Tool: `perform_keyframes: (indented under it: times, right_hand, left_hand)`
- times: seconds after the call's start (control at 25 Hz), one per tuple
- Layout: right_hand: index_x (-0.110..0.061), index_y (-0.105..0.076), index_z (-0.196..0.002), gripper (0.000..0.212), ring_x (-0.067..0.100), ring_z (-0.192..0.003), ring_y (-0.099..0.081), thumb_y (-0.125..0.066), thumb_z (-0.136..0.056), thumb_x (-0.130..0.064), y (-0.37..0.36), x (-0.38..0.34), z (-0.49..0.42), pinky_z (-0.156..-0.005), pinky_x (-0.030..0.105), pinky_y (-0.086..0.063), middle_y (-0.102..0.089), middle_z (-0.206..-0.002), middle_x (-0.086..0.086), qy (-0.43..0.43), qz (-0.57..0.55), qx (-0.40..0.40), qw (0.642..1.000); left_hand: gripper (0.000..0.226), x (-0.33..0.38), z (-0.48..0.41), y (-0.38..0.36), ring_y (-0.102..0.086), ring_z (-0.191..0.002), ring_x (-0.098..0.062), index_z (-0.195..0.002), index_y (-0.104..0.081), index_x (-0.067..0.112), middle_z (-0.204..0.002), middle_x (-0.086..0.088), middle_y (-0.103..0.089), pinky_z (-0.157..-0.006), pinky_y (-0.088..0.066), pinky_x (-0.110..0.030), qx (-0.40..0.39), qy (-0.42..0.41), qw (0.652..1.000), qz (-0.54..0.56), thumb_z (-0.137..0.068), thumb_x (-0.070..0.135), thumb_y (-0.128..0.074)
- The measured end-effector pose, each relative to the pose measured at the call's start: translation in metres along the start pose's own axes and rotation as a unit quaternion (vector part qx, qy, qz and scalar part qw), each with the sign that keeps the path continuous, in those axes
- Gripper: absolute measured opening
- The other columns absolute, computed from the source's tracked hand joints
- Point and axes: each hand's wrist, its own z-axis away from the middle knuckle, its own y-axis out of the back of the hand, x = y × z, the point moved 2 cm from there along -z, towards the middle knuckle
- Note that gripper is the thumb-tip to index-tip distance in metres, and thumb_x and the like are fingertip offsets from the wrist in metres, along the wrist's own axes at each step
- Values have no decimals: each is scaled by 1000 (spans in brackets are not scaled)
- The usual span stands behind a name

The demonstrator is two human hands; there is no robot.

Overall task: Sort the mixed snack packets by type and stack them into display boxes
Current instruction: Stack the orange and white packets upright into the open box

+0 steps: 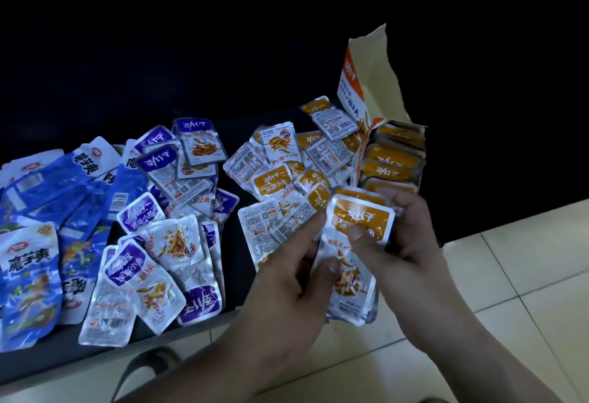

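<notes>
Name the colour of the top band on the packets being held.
Orange with white lettering, on the held packets; seen in the head view.

Blue packets lie heaped at left, purple-labelled packets in the middle and orange-labelled packets to the right on the dark tabletop, a small orange stack is gripped by the left hand and right hand, and the open display box behind holds a row of orange packets.
</notes>
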Motion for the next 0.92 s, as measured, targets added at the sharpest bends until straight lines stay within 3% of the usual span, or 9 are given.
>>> perform_keyframes:
  times: [0.2,0.28,0.36,0.44,0.56,0.68,0.72,0.84,0.92]
  right_hand:
    - [-34,-47,-116,38,19,-95,-74,-70,-91,-18,-3,5,2,-77,42,-62,-75,-107,-2,11,13,11,1000]
    - [-37,-47,-120,39,19,-93,-75,-68,-93,-18,-2,6,3,-75,40,-63,-75,-107,-3,12,22,12,1000]
    - [-42,-49,-127,42,17,-92,-75,-64,-95,-19,3,4,4,-77,42,-64,-74,-108,-6,10,30,7,999]
    - [-39,-54,-127,38,12,-90,-75,-64,-96,-21,12,0,5,-77,43,-64,-74,-104,-10,23,56,38,997]
    - [-38,-53,-125,34,3,-84,-74,-64,-97,-21,24,-3,6,-65,30,-64,-73,-98,-21,31,73,71,994]
    - [-37,-51,-127,36,-2,-79,-73,-65,-98,-22,23,-1,6,-58,17,-59,-70,-93,-27,29,99,65,993]
    - [-37,-51,-128,37,-2,-80,-72,-65,-97,-22,24,1,5,-59,17,-58,-70,-93,-27,27,106,66,992]
    - [-37,-50,-131,40,-2,-85,-72,-66,-97,-25,24,3,3,-63,19,-60,-70,-99,-27,25,121,68,990]
    - [-40,-49,-134,42,-1,-88,-72,-66,-98,-25,25,4,4,-67,22,-61,-71,-103,-24,28,125,58,990]
  left_hand:
    - [55,-13,-1,-2,-64,-74,6,-149,-44,42,-89,29,-66,-67,-48,-13,12,-4,999,-32,-103,16,-58]
    - [55,-14,-2,-1,-64,-73,3,-151,-41,46,-91,24,-68,-68,-51,-22,6,-8,999,-50,-103,25,-59]
    - [47,-9,-5,1,-67,-86,1,-146,-45,55,-98,21,-70,-76,-53,-24,-19,-43,996,-75,-104,35,-55]
    - [37,-11,-20,11,-66,-95,0,-138,-55,51,-104,20,-67,-79,-54,-27,18,-72,988,-136,-105,35,-51]
    - [58,-32,-60,33,-59,-118,-21,-148,-49,27,-130,2,-62,-90,-52,-34,94,-41,931,-351,-94,35,-67]
    - [81,-52,-81,31,-52,-117,-32,-148,-46,22,-130,-5,-61,-92,-48,-42,48,4,868,-495,-79,46,-78]
    - [74,-54,-83,29,-55,-113,-32,-142,-53,24,-124,-5,-64,-87,-48,-40,49,2,870,-491,-76,43,-80]
    - [22,-48,-79,33,-66,-84,-16,-102,-70,31,-91,6,-71,-64,-51,-30,78,-6,935,-347,-83,25,-78]
    - [7,-36,-66,42,-64,-75,-10,-94,-73,29,-84,7,-66,-63,-52,-30,110,-30,962,-248,-93,23,-71]
